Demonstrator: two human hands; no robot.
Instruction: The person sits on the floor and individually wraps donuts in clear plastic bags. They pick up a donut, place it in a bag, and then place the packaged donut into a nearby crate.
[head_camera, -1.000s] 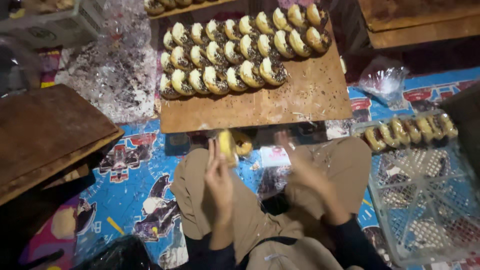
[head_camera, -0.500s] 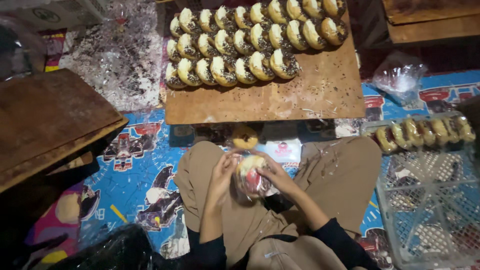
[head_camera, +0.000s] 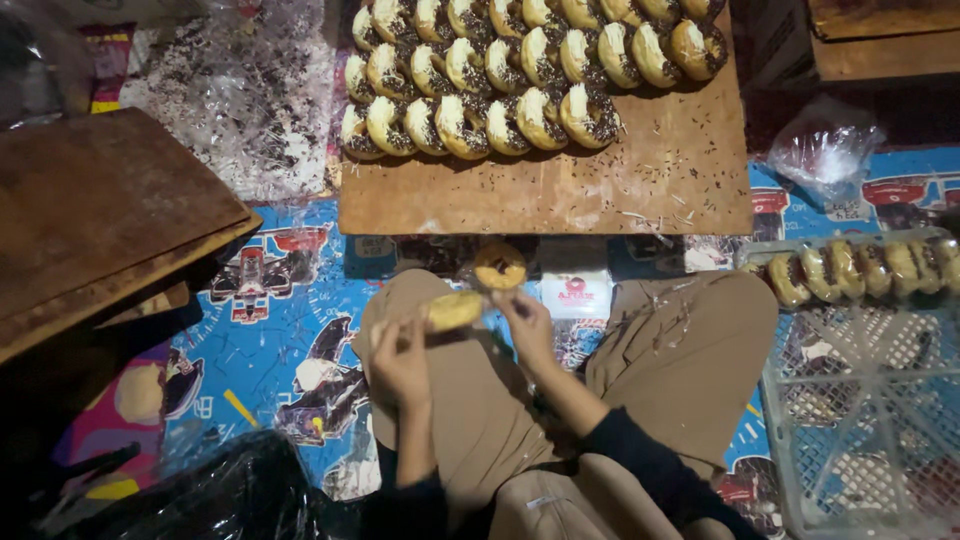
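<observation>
I sit cross-legged in tan trousers on a patterned blue mat. My left hand (head_camera: 400, 352) and my right hand (head_camera: 528, 322) together hold a filled bun (head_camera: 455, 309) in thin clear wrap above my lap. A plain round doughnut (head_camera: 499, 266) lies on the mat just beyond my hands. Ahead, a wooden board (head_camera: 640, 190) carries several rows of doughnuts (head_camera: 480, 118) topped with white icing and chocolate sprinkles.
Stacked wooden boards (head_camera: 100, 215) lie at the left. A clear plastic sheet (head_camera: 245, 95) strewn with sprinkles is at top left. A white plastic crate (head_camera: 870, 400) with a row of wrapped doughnuts (head_camera: 860, 268) stands at the right, a plastic bag (head_camera: 825, 150) behind it. Black plastic (head_camera: 200, 495) sits near left.
My hands have drawn together over my lap and now hold the bun slightly further left; the view has shifted so the board sits higher in frame.
</observation>
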